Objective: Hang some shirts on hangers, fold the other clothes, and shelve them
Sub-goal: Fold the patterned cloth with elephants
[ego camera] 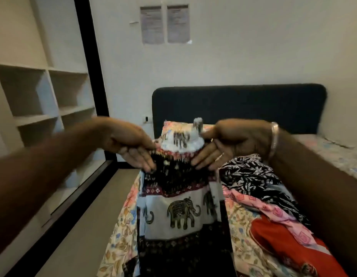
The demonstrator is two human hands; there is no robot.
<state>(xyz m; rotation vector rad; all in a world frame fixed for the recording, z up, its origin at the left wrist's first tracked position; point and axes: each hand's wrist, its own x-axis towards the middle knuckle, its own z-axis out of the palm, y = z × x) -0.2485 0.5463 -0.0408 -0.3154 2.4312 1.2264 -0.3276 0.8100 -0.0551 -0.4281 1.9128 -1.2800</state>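
Note:
An elephant-print garment (179, 206), white with black and maroon bands, hangs in front of me over the bed's left side. My left hand (131, 144) pinches its top edge between thumb and fingers, the other fingers straight. My right hand (231, 142), with a bangle on the wrist, pinches the top edge on the other side. The bunched waistband (181, 140) is blurred between both hands. More clothes lie on the bed: a black-and-white leaf print (251, 176), a pink piece (273, 212) and a red one (277, 240).
White shelves (43, 100) stand at the left beside a black frame (93, 62). The bed has a dark headboard (239, 104) and a floral sheet (121, 236). Beige floor (89, 226) runs between shelves and bed. Two papers (165, 24) hang on the wall.

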